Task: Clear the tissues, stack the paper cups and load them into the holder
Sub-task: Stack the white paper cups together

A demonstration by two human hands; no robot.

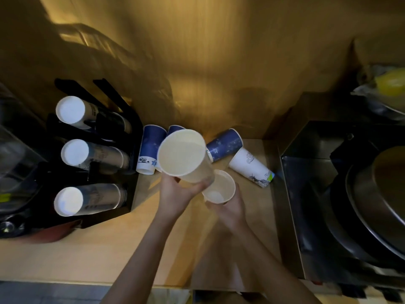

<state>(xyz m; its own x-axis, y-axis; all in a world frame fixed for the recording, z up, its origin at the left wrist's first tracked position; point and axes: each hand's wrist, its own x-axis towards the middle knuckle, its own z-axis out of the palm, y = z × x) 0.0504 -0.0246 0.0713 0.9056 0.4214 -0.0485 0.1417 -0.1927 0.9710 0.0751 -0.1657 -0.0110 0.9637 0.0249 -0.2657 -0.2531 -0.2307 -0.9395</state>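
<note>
My left hand (175,191) grips a tall white paper cup (184,155) near its base, mouth tilted up toward me. Just to its right, my right hand (230,210) holds a smaller white paper cup (219,187) from below, mouth up, its rim almost touching the tall cup. Behind them on the wooden counter, blue paper cups (151,148) stand upside down, another blue cup (225,144) leans over, and a white printed cup (252,166) lies on its side. A black cup holder (131,194) at the left carries three slanted stacks of cups (72,152). I see no tissues.
A dark metal box (306,194) borders the counter on the right, with a large round metal pan (377,200) on it. A wooden wall rises behind the cups. Dark appliances (15,172) sit at the far left. Bare wooden counter (76,255) lies in front.
</note>
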